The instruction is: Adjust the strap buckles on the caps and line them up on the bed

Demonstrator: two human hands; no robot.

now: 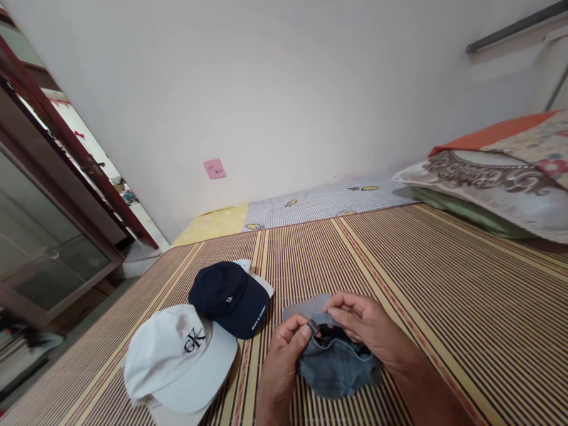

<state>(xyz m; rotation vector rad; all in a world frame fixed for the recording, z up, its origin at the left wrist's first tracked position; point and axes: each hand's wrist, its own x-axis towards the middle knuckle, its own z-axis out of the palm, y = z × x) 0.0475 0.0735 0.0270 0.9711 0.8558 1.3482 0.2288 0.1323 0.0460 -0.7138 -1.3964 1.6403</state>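
A grey-blue baseball cap lies between my hands on the striped mat, its back opening facing up and its lighter brim pointing away from me. My left hand pinches the cap's adjusting strap close to a small dark buckle. On the opposite side of the strap, my right hand is closed with thumb and fingertips on the cap's back edge. Left of my hands sit a navy cap with white lettering on its brim and a white cap with a dark monogram. Another pale brim shows beneath each of them.
A striped bamboo mat covers the bed. Pillows are piled at the right, by the wall. Along the wall runs a checked cloth. A pink note is stuck on the wall, and a cabinet with glass doors stands left.
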